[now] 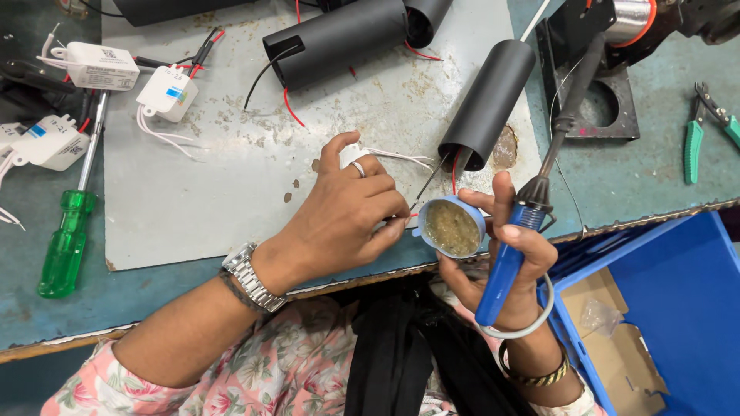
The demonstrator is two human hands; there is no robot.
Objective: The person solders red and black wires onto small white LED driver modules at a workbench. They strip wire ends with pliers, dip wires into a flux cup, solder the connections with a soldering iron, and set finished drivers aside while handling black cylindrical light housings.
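Note:
My left hand (347, 216) rests on the grey mat (231, 192), its fingers pinched on a white driver box (353, 154) and the thin wires coming from a black tube (487, 104). A black wire end dips toward a small blue cup of yellowish paste (452, 227). My right hand (505, 262) holds that cup between thumb and fingers and also grips a blue-handled soldering iron (532, 208), whose tip points up and away. A watch sits on my left wrist, a bangle on my right.
More black tubes (339, 38) lie at the back. White driver boxes (100, 65) and a green screwdriver (65, 243) sit at the left. Green pliers (697, 135) and a solder spool stand (609, 69) are at the right. A blue bin (671, 308) stands below the bench edge.

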